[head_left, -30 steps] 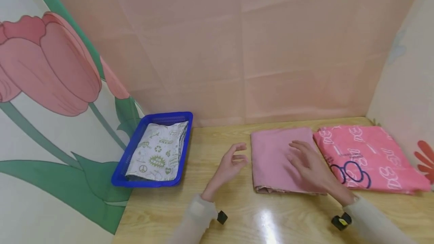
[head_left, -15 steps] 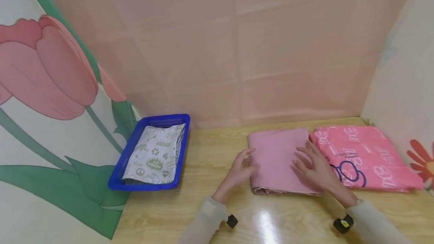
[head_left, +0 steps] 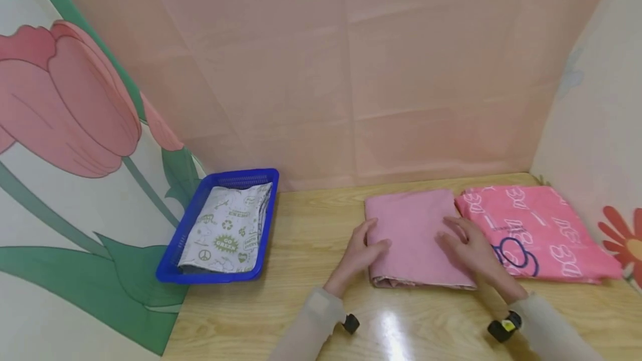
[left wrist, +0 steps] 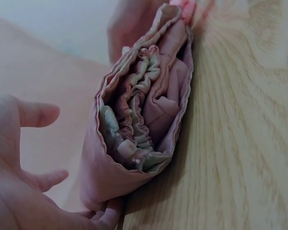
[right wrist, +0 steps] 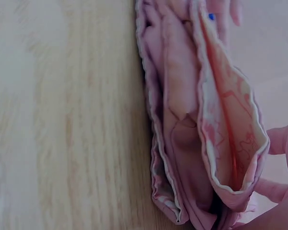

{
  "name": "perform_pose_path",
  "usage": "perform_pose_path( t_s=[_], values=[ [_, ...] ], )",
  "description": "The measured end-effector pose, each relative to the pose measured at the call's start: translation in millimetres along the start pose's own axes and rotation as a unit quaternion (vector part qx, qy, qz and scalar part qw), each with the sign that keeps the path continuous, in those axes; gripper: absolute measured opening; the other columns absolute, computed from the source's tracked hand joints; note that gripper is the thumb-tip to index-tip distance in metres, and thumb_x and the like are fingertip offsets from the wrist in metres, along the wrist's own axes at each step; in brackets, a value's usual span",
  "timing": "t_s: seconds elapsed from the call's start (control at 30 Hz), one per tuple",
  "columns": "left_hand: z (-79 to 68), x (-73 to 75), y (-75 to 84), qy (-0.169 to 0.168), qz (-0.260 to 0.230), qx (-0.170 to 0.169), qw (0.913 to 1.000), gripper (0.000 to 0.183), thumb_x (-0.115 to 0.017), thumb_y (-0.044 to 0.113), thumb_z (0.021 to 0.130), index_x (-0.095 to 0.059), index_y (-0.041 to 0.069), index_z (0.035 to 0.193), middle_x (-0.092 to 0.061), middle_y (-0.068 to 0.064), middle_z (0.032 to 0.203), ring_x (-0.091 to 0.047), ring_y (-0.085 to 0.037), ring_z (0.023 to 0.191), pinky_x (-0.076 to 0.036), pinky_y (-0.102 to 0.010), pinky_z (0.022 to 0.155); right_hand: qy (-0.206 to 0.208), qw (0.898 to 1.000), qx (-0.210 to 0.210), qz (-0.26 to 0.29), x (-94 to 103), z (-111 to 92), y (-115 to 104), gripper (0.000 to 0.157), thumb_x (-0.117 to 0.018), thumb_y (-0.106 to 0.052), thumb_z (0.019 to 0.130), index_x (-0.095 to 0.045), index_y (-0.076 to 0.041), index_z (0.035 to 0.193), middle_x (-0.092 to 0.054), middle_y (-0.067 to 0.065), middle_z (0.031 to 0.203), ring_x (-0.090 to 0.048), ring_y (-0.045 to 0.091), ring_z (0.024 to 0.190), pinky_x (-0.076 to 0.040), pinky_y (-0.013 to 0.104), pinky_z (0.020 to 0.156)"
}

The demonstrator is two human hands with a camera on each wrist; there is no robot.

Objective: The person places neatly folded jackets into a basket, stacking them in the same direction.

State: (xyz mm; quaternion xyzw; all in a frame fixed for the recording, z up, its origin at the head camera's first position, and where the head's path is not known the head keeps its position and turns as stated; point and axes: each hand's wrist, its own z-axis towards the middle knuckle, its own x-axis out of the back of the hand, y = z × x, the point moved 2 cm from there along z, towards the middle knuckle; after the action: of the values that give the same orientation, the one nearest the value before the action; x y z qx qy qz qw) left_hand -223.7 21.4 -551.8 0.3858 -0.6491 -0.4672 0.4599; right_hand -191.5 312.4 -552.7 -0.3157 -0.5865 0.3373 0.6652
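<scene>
A folded pink cloth (head_left: pixel 408 227) lies on the wooden table, between my hands. In the left wrist view, the layered end of the cloth (left wrist: pixel 98 165) shows a gathered, elastic-like edge inside. My left hand (head_left: pixel 355 254) is at its left edge, thumb over the top and fingers spread, with fingertips low against its side. At the right edge my right hand (head_left: pixel 470 248) has its thumb and fingers apart, over the top and side. From the right wrist, the cloth (right wrist: pixel 182 96) shows loose folds and a reddish-patterned inner layer, with right-hand fingers (right wrist: pixel 277 189) beside it.
A blue plastic basket (head_left: pixel 165 269) at the left holds a folded white cloth (head_left: pixel 225 233) with green print. Right of the pink cloth lies a folded bright pink printed cloth (head_left: pixel 557 238), close beside it. A pinkish backdrop (head_left: pixel 281 82) stands behind the table (head_left: pixel 306 216).
My left hand has moved right to the pink cloth's left edge. The right hand has shifted from over the cloth to its right edge. The cloth stays in place; the head view shifted slightly.
</scene>
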Motion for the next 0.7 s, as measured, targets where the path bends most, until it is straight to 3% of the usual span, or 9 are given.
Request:
perform_pose_path(
  t_s=[0.07, 0.27, 0.33, 0.4, 0.5, 0.6, 0.7],
  values=[
    [1.4, -0.3, 1.1, 0.001, -0.009, 0.009, 0.9999, 0.073, -0.078, 0.040, 0.091, -0.052, 0.026, 0.158, -0.039, -0.010, 0.169, -0.033, -0.035, 0.158, -0.030, -0.059, 0.128, -0.012, 1.000, -0.015, 0.012, 1.8, 0, 1, 0.067, -0.064, -0.038, 0.108, -0.045, 0.003, 0.158, -0.036, 0.034, 0.166, -0.032, 0.058, 0.151, -0.030, 0.077, 0.116],
    [5.5, -2.2, 2.2, -0.002, -0.027, 0.019, 0.9995, 0.071, -0.080, 0.034, 0.090, -0.054, 0.022, 0.155, -0.040, -0.012, 0.169, -0.033, -0.036, 0.158, -0.029, -0.061, 0.127, -0.063, 0.994, -0.069, 0.052, 5.2, 3, 8, 0.074, -0.060, -0.040, 0.109, -0.033, 0.001, 0.164, -0.019, 0.033, 0.172, -0.022, 0.063, 0.153, -0.027, 0.077, 0.118],
    [6.3, -2.7, 1.6, -0.001, -0.028, 0.020, 0.9994, 0.069, -0.080, 0.033, 0.090, -0.055, 0.022, 0.154, -0.040, -0.012, 0.169, -0.032, -0.036, 0.158, -0.029, -0.062, 0.127, -0.072, 0.993, -0.078, 0.059, 6.2, 5, 12, 0.073, -0.060, -0.040, 0.110, -0.033, 0.000, 0.165, -0.021, 0.033, 0.172, -0.034, 0.055, 0.150, -0.041, 0.062, 0.118],
    [6.9, -2.7, 0.2, 0.002, -0.031, 0.021, 0.9993, 0.068, -0.081, 0.030, 0.090, -0.056, 0.022, 0.153, -0.040, -0.012, 0.169, -0.032, -0.036, 0.159, -0.029, -0.061, 0.128, -0.081, 0.990, -0.088, 0.081, 6.9, 6, 16, 0.072, -0.061, -0.038, 0.110, -0.033, -0.001, 0.165, -0.025, 0.033, 0.171, -0.052, 0.037, 0.138, -0.052, 0.043, 0.107],
    [7.6, -2.3, -2.1, 0.006, -0.037, 0.022, 0.9991, 0.066, -0.081, 0.028, 0.090, -0.057, 0.022, 0.151, -0.039, -0.012, 0.170, -0.030, -0.036, 0.159, -0.027, -0.060, 0.129, -0.100, 0.981, -0.107, 0.126, 8.3, 7, 22, 0.073, -0.062, -0.036, 0.110, -0.030, -0.002, 0.166, -0.027, 0.034, 0.169, -0.060, 0.010, 0.109, -0.053, 0.021, 0.083],
    [8.6, -2.4, -3.3, 0.006, -0.040, 0.016, 0.9991, 0.067, -0.082, 0.026, 0.089, -0.058, 0.021, 0.151, -0.040, -0.013, 0.170, -0.031, -0.036, 0.159, -0.027, -0.059, 0.129, -0.112, 0.974, -0.118, 0.158, 10.0, 7, 26, 0.074, -0.063, -0.035, 0.109, -0.029, -0.003, 0.167, -0.025, 0.033, 0.168, -0.058, 0.000, 0.095, -0.053, 0.021, 0.079],
    [9.3, -1.9, -3.8, -0.003, -0.047, 0.011, 0.9988, 0.069, -0.084, 0.022, 0.087, -0.058, 0.021, 0.151, -0.040, -0.015, 0.169, -0.033, -0.038, 0.158, -0.029, -0.058, 0.128, -0.125, 0.967, -0.127, 0.181, 11.2, 8, 27, 0.075, -0.064, -0.035, 0.108, -0.028, -0.006, 0.168, -0.019, 0.030, 0.171, -0.058, 0.001, 0.098, -0.054, 0.023, 0.081]
  ],
)
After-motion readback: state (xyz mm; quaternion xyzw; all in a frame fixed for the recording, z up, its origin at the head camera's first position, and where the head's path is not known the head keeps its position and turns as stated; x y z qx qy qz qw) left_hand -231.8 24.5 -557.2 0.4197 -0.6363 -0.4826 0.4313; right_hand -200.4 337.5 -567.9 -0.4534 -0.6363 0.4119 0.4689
